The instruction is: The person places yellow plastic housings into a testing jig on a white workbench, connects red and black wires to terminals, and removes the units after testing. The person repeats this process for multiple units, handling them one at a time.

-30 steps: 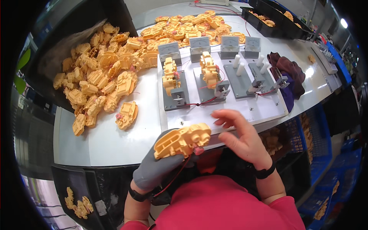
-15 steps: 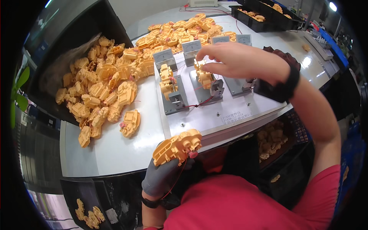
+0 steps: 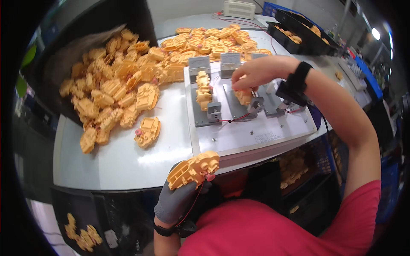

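Observation:
My left hand (image 3: 173, 201), in a grey glove, holds a yellow-orange plastic gearbox housing (image 3: 193, 170) in front of the table edge. A small pink-red part sits on its side, and a thin red wire hangs from it. My bare right hand (image 3: 258, 72) reaches over the white test board (image 3: 265, 135), its fingers closed on the upper part of another gearbox housing (image 3: 244, 97) in the middle fixture; the fingertips are partly hidden. In the left fixture stands a similar gearbox housing (image 3: 203, 91), untouched. Small grey panel meters (image 3: 199, 64) stand behind the fixtures.
A black bin (image 3: 128, 19) lies tipped at the left, spilling a heap of gearbox housings (image 3: 109, 91) onto the table (image 3: 115, 168). One loose housing (image 3: 147, 131) lies nearer. More housings (image 3: 209, 40) pile up behind the board. Black trays (image 3: 294, 25) stand at the far right.
The view has shifted, moving the board rightward in the picture. My right hand stays at the middle fixture, its fingers now lower over the housing. My left hand still holds its housing.

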A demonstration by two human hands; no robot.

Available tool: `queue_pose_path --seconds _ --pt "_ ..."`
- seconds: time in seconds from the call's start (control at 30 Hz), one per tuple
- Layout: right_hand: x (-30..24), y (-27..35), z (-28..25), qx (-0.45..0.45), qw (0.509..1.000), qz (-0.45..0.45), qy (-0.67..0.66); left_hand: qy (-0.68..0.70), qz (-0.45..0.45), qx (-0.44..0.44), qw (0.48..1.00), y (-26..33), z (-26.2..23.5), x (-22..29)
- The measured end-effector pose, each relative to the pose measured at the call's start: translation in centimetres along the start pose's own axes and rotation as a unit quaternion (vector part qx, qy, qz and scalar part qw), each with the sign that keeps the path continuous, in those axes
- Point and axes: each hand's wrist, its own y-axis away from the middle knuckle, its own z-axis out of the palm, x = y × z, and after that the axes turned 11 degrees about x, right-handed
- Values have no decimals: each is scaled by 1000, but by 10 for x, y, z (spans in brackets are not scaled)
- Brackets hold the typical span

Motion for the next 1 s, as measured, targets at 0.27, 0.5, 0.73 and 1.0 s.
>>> queue_pose_path --seconds 0.27,0.5,0.73,1.0 --pt "-2 16 -6 8 999 19 -31 -42 -4 -18 999 -6 -2 -3" --pt "-20 13 -7 -25 997 68 -37 -34 -1 -37 999 -13 -17 -3" --pt "-36 11 -6 -43 993 109 14 40 -18 -54 998 -15 -22 -5" --pt "-41 25 -22 54 986 68 140 19 -6 -56 998 -13 -23 -5"
